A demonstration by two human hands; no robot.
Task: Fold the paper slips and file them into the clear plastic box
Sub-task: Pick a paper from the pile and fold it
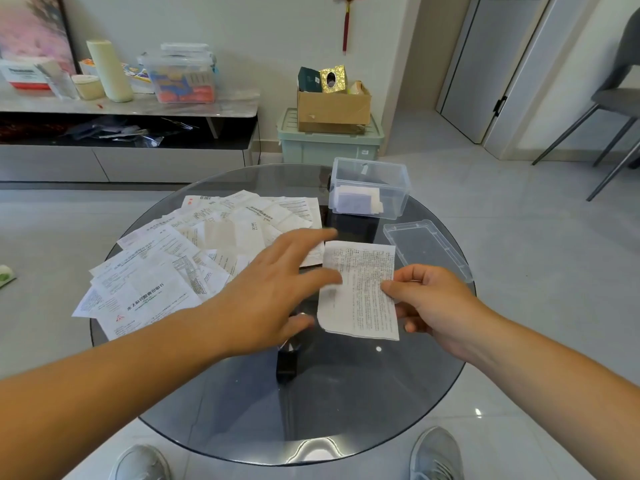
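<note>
Where paper slips (149, 289) lie, round glass table (363, 403) | grey tiled floor (540, 244)

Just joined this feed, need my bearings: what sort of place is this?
Probably a home living room: a low cabinet cluttered with household items along the wall, a red knot ornament hanging above, and a round glass table on a tiled floor.

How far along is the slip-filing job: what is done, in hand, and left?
Done: some folded slips lie in the clear box, lid off beside it. In hand: the right hand pinches one slip, the open left hand at its edge. Left: the spread pile.
</note>
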